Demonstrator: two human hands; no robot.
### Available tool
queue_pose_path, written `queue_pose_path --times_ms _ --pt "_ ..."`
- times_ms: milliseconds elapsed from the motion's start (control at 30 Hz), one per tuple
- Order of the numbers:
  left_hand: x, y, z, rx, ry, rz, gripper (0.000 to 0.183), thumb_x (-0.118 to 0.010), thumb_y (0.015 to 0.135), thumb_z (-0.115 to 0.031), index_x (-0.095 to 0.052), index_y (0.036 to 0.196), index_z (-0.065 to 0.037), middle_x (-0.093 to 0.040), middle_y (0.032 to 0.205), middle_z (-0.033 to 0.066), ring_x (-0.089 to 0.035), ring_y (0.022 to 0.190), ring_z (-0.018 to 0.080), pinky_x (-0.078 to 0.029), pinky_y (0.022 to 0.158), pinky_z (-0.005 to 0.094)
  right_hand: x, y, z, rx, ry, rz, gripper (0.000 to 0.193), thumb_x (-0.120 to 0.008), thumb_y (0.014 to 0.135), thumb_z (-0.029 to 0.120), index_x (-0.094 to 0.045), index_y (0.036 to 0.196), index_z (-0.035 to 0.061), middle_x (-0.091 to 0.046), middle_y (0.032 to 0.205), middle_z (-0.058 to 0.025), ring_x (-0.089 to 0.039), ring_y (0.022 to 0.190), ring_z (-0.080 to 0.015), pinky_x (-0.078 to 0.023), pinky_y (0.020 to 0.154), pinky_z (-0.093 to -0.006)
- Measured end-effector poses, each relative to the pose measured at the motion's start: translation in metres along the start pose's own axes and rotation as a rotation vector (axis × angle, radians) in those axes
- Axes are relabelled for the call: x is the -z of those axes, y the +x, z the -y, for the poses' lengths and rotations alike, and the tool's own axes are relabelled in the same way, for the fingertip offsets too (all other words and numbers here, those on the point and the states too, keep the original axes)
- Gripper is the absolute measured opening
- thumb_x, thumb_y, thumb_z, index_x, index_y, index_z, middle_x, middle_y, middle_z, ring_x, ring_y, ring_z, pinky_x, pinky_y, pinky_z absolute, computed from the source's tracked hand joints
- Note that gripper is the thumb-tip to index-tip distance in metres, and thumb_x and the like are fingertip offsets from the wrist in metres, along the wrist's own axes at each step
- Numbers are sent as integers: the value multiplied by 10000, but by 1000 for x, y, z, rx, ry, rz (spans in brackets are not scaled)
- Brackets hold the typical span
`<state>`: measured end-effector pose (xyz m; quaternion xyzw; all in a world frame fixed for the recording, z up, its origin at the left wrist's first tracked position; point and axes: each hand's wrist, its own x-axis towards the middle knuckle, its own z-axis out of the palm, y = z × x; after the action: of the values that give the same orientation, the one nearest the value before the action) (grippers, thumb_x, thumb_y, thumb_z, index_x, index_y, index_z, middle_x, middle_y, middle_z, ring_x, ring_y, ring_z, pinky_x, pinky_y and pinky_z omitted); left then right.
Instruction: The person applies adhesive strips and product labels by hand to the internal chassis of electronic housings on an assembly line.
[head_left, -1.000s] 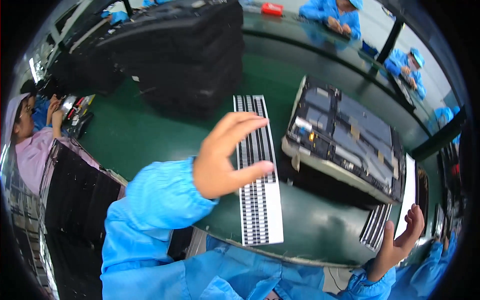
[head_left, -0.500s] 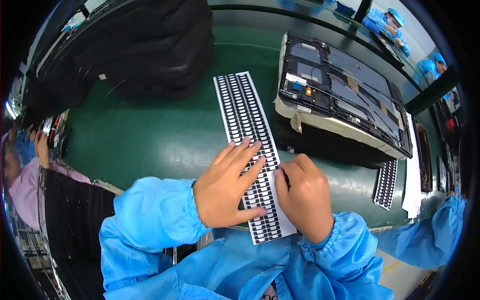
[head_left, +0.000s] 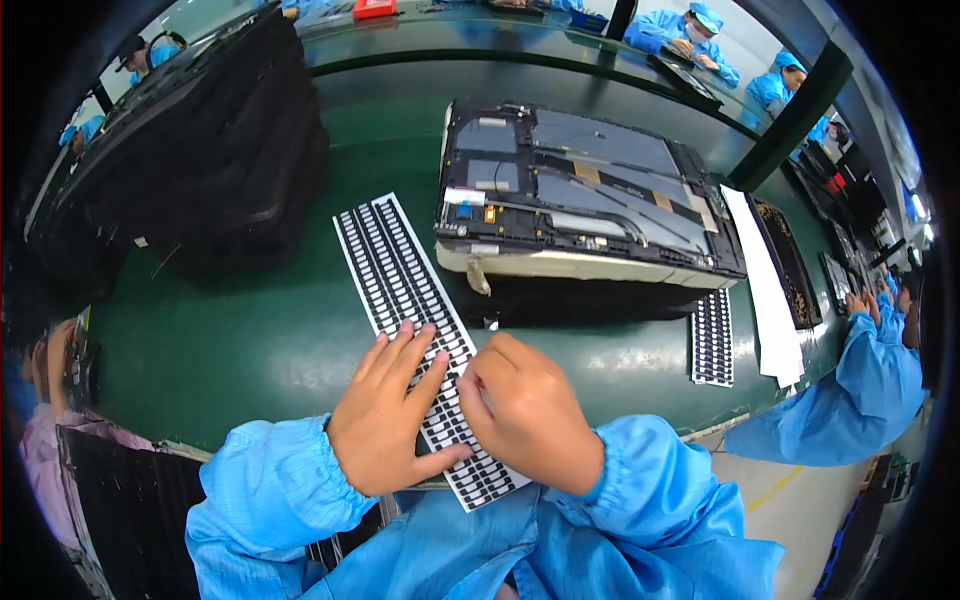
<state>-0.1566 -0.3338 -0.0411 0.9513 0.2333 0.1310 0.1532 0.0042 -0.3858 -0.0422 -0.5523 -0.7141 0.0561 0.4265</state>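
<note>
A long white sheet (head_left: 383, 250) with rows of small black-and-white stickers lies aslant on the green bench, its near end at my body. My left hand (head_left: 390, 415) rests flat on the sheet with the fingers spread. At the sheet's right edge my right hand (head_left: 530, 410) is closed, thumb and forefinger pinched together. Whatever is between those fingertips, if anything, is hidden. Beyond my right hand sits an opened flat electronic device (head_left: 590, 190), its grey battery packs and cables showing, on a pale padded block (head_left: 560, 268) above a black base.
A tall stack of black trays or foam (head_left: 230, 170) stands at the left. Right of the device are another sticker sheet (head_left: 711, 340), a white paper strip (head_left: 765, 300) and a black tray (head_left: 785, 255). Co-workers in blue sit nearby; a pink sleeve (head_left: 50, 450) shows at far left.
My view has swung to the right, so the bench and its contents appear further left. Both hands keep nearly the same pose on the sticker sheet.
</note>
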Motion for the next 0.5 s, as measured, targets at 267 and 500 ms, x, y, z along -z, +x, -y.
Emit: queue_pose_path --times_ms 267,500 --pt "30 22 -5 -291 45 -402 465 -700 612 -164 -561 1027 -9 -547 1079 157 -528 1000 336 -396 860 465 124 23 0 -235 323 -81 56 -578 757 22 -550 781 -20 -541 739 -98 -509 676 -168 -410 630 -267" --pt "28 83 8 -430 69 -649 356 -649 563 -53 -605 917 -51 -598 969 95 -560 908 261 -443 763 403 100 50 -16 -185 123 -83 53 -559 732 -23 -528 772 -6 -535 983 -160 -511 902 -249 -393 803 -319"
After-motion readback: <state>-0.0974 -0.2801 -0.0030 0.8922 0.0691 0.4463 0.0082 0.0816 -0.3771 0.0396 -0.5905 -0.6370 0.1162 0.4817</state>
